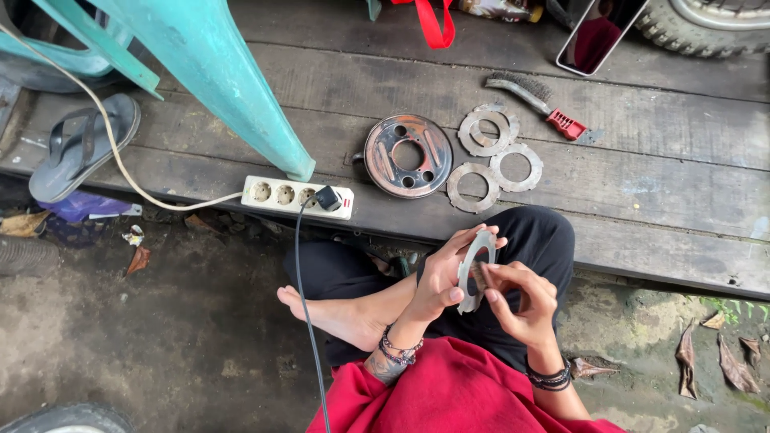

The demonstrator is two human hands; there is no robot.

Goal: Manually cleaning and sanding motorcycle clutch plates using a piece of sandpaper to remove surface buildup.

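On the wooden platform (642, 152) edge, we grip a ring plate (479, 255) in our left hand (437, 285) while our right hand (521, 301), fingers pinched, rubs its inner face.

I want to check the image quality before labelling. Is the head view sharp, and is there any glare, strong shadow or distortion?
In the head view, light is soft and even, with no hard shadows. The left hand, right hand and the metal ring they hold look reasonably sharp. The round drum plate shows mild sheen, not glare. The plank edges of the wooden platform stay nearly straight, so distortion is slight.
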